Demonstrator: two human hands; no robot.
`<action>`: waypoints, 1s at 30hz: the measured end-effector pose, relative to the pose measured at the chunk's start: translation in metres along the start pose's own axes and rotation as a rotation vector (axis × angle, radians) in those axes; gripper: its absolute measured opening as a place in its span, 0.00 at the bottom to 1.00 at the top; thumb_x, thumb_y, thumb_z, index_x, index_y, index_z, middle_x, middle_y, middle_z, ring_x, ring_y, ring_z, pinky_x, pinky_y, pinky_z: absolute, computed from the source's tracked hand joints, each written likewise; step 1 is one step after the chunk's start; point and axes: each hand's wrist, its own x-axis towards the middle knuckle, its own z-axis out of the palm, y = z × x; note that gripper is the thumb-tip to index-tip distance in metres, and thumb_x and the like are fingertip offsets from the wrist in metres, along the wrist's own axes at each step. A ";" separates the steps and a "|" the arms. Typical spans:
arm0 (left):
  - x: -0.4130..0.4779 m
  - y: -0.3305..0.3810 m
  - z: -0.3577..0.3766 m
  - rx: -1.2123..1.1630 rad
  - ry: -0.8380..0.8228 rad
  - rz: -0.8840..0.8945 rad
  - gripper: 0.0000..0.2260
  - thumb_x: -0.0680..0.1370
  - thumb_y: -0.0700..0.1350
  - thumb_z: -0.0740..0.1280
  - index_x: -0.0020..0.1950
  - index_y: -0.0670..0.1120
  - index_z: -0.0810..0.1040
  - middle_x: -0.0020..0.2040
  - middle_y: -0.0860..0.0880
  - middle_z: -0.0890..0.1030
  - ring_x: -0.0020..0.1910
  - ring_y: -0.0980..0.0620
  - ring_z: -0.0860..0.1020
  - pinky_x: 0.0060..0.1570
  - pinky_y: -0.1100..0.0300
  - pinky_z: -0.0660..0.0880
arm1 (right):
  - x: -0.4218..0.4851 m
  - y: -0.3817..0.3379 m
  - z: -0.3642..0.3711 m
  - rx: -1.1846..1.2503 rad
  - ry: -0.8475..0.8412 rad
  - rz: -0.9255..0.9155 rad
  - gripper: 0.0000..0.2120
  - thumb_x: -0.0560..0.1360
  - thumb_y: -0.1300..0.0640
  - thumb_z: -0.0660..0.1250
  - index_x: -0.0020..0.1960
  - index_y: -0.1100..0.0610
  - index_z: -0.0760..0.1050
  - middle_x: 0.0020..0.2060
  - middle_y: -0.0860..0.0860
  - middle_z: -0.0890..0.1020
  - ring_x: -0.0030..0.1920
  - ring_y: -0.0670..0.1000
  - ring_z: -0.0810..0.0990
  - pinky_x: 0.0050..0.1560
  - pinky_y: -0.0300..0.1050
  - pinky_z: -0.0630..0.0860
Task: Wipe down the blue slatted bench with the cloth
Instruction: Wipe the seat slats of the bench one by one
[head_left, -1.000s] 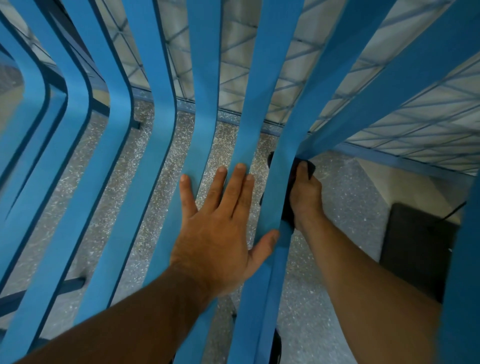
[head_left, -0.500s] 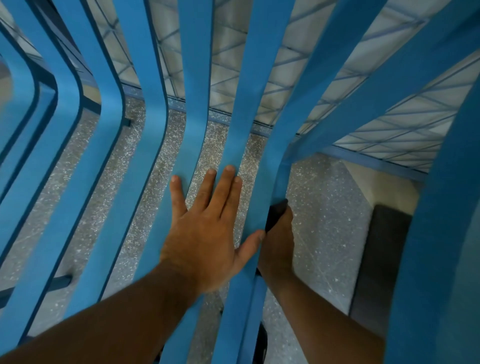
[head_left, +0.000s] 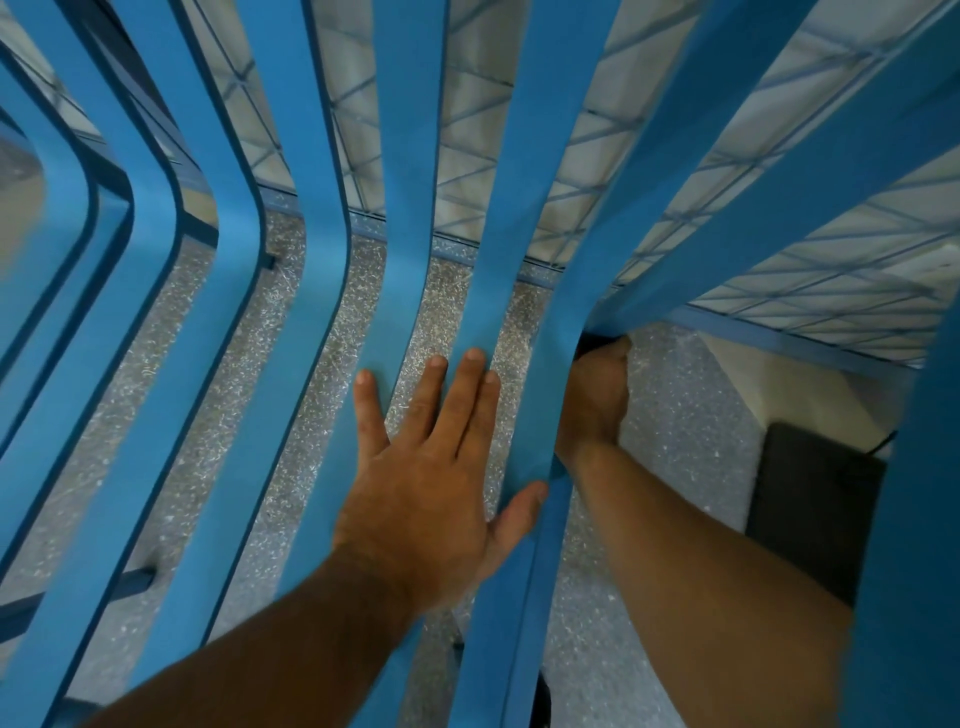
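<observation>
The blue slatted bench (head_left: 218, 364) fills the view, its curved slats running from the bottom up to the top. My left hand (head_left: 431, 467) lies flat on two middle slats, fingers straight and spread. My right hand (head_left: 595, 395) reaches between the slats on the right and grips a dark cloth (head_left: 589, 344), pressing it against the side of a slat near its bend. Only a small dark edge of the cloth shows above the fingers.
Speckled grey floor (head_left: 685, 415) shows through the gaps. A blue wire grid panel (head_left: 519, 130) stands behind the bench. A dark box-like object (head_left: 815, 509) sits on the floor at the right, beside a pale wall base.
My right hand with the cloth slid down the slat toward me, then back up to the bend. My left hand stayed flat on the slats.
</observation>
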 end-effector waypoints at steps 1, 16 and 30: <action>0.000 0.000 0.000 0.003 -0.001 -0.001 0.37 0.77 0.68 0.50 0.76 0.41 0.60 0.78 0.44 0.57 0.75 0.41 0.57 0.68 0.29 0.46 | -0.001 0.000 0.000 0.034 0.033 -0.030 0.19 0.80 0.46 0.61 0.66 0.54 0.64 0.53 0.51 0.77 0.51 0.54 0.78 0.46 0.45 0.71; -0.001 0.001 0.000 0.023 0.012 -0.009 0.37 0.78 0.68 0.50 0.77 0.42 0.59 0.78 0.44 0.56 0.76 0.42 0.57 0.68 0.29 0.46 | 0.013 0.002 -0.002 -0.045 -0.098 0.104 0.21 0.79 0.40 0.59 0.60 0.56 0.67 0.40 0.46 0.76 0.42 0.53 0.76 0.46 0.47 0.73; -0.002 0.000 0.001 0.036 0.014 -0.009 0.38 0.78 0.69 0.44 0.78 0.43 0.54 0.79 0.45 0.52 0.77 0.43 0.53 0.68 0.28 0.44 | -0.093 0.056 -0.018 -0.030 -0.173 0.055 0.23 0.78 0.43 0.62 0.68 0.53 0.62 0.55 0.57 0.80 0.52 0.60 0.81 0.51 0.59 0.79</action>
